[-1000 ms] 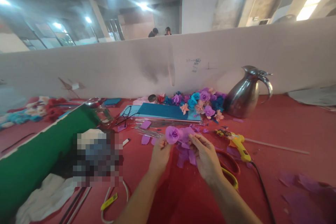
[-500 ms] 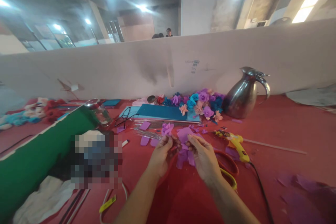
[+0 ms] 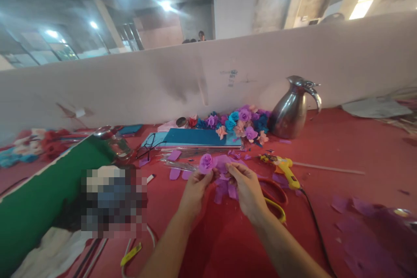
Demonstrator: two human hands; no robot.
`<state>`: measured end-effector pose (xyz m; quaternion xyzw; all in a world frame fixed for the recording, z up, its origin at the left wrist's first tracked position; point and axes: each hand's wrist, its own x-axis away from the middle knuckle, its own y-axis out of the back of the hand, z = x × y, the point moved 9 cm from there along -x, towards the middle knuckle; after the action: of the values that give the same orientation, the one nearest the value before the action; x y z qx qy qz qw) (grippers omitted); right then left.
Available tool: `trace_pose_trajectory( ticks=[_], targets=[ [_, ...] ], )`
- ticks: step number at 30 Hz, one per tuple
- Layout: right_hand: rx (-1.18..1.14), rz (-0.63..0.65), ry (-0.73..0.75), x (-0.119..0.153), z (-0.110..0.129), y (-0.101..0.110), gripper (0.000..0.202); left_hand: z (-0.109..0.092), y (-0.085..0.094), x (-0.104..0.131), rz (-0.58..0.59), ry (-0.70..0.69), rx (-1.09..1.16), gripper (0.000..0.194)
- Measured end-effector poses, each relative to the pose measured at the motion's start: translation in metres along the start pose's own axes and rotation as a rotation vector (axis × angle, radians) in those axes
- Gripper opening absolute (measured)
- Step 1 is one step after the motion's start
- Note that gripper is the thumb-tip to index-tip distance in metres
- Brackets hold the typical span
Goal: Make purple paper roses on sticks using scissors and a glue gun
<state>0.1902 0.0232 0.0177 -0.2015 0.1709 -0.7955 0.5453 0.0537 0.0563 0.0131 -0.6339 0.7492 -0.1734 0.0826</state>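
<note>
One flower (image 3: 206, 163) in left hand (image 3: 194, 191); purple

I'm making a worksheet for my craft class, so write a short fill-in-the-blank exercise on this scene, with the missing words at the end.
The paper flower held in the left hand is coloured ____.
The tabletop is coloured ____.
Seen from the person's side, the metal jug stands to the ____ of the flower pile.
The glue gun's handle is coloured ____.

Missing words: purple; red; right; yellow.

Open tabletop (image 3: 216, 243) between forearms (image 3: 174, 236); scissors (image 3: 280, 208), glue gun (image 3: 288, 171) bar way right
</note>
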Motion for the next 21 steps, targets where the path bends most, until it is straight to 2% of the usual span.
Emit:
trace_pose_trajectory(
  ticks=[3, 6, 10, 16, 21],
  targets=[
    [-0.085, 0.008, -0.006, 0.000, 0.001, 0.000, 0.026, -0.008, -0.003, 0.003, -0.014, -0.100, -0.157, 0.020],
    [-0.117, 0.078, 0.002, 0.004, 0.007, -0.008, 0.028, -0.015, -0.009, 0.005, -0.008, -0.142, -0.202, 0.021],
    [-0.106, 0.096, 0.001, 0.010, 0.011, -0.015, 0.026, -0.020, -0.012, 0.007, -0.001, -0.157, -0.218, 0.021],
    [-0.144, 0.097, -0.012, 0.009, 0.009, -0.015, 0.024, -0.019, -0.012, 0.006, -0.006, -0.159, -0.208, 0.022],
    [-0.116, 0.108, -0.017, 0.008, 0.007, -0.015, 0.025, -0.018, -0.010, 0.008, -0.071, -0.157, -0.192, 0.018]
  ],
)
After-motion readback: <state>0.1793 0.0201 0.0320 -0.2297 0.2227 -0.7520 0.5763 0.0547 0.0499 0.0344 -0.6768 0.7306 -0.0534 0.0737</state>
